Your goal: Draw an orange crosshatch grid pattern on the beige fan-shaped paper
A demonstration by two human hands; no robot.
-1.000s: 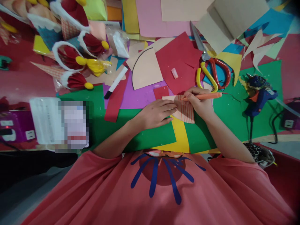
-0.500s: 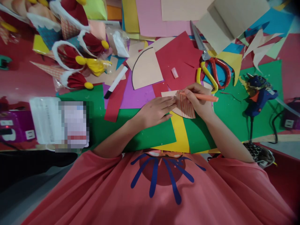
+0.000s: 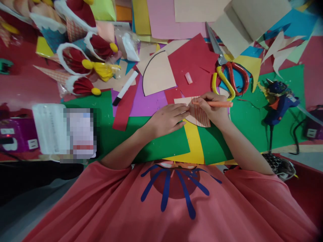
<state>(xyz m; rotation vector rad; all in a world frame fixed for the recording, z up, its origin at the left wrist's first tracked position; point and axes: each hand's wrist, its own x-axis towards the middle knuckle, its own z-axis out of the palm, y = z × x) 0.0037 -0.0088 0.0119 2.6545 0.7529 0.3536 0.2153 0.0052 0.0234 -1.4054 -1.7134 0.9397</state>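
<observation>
An orange marker is pinched in my right hand, its tip on a peach fan-shaped paper piece that carries several reddish-orange stripes. My left hand lies flat, fingers outstretched, with its fingertips over the left part of that piece. Just behind, a small pinkish cap rests on red paper. Another peach fan-shaped piece, edged by a black curve, lies beyond my left hand. A white marker with a black cap sits to its left.
Scissors with red and yellow handles lie beyond my right hand. A blue glue gun stands at the right. Cone-shaped paper crafts crowd the back left. A phone lies left, and green sheets cover the table.
My right hand and the orange marker have shifted slightly to the left across the striped paper. My left hand stays in place.
</observation>
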